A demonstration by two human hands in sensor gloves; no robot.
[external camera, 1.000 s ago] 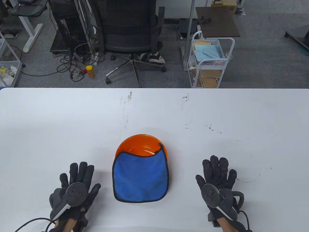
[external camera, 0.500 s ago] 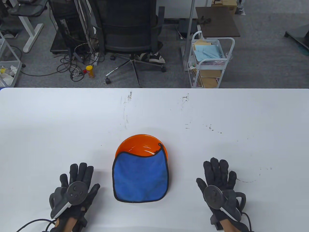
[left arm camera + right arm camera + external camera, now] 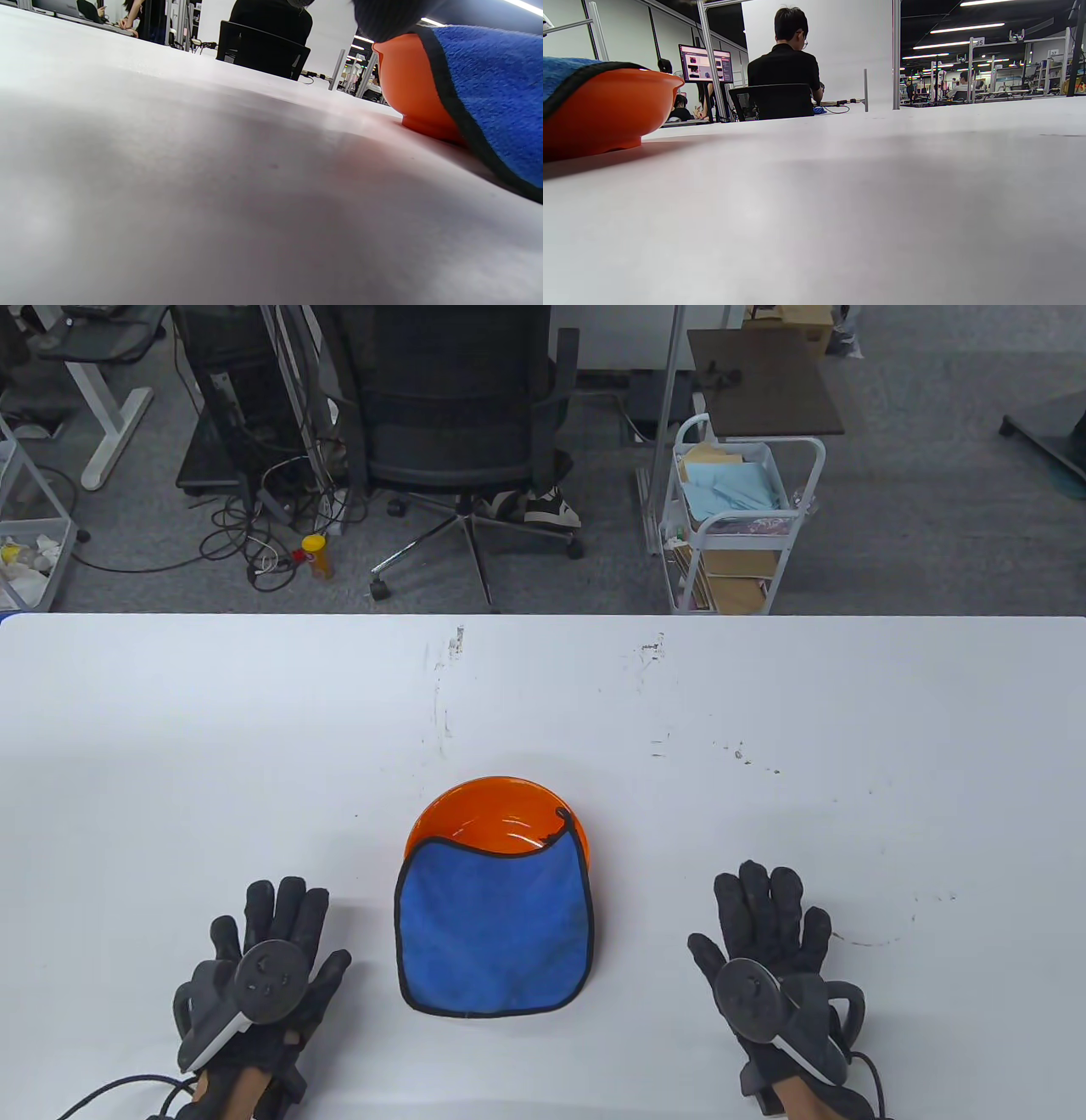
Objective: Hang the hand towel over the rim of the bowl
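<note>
An orange bowl [image 3: 496, 813] stands on the white table [image 3: 543, 704] near the front middle. A blue hand towel [image 3: 494, 929] with a black hem hangs over the bowl's near rim and lies down onto the table. My left hand [image 3: 276, 916] rests flat on the table to the left of the towel, fingers spread, holding nothing. My right hand [image 3: 768, 903] rests flat to the right, fingers spread, holding nothing. The left wrist view shows the bowl [image 3: 409, 89] and towel [image 3: 496, 93] at the right. The right wrist view shows the bowl [image 3: 606, 110] and towel [image 3: 562, 70] at the left.
Cables run from both hands off the table's front edge. Beyond the table's far edge stand an office chair [image 3: 462, 424] and a white trolley [image 3: 734, 517] on the floor.
My right hand has slid slightly back toward the front edge. My left hand, the bowl and the towel have not moved.
</note>
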